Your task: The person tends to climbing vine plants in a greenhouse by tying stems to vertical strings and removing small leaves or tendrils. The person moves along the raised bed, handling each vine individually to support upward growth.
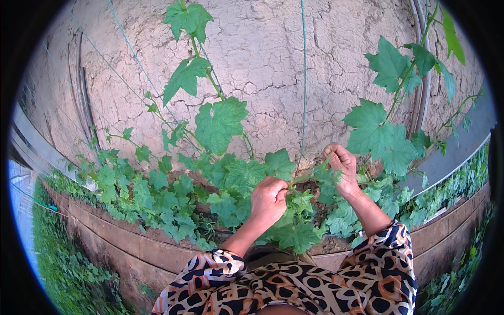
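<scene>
My left hand is closed on a pale green vine stem, which runs right from its fingertips. Higher and to the right is my right hand, its fingers curled and its fingertips pinched together beside leaves of the same vine; what lies between them is too small to tell. A green string hangs down the wall and reaches the plants between my two hands. Broad lobed leaves spread below my left hand.
A cracked mud wall stands in front. Climbing vines rise at left, and another leafy vine at right. Thin poles lean on the wall. Dense low vines grow along its base, above a brown ledge.
</scene>
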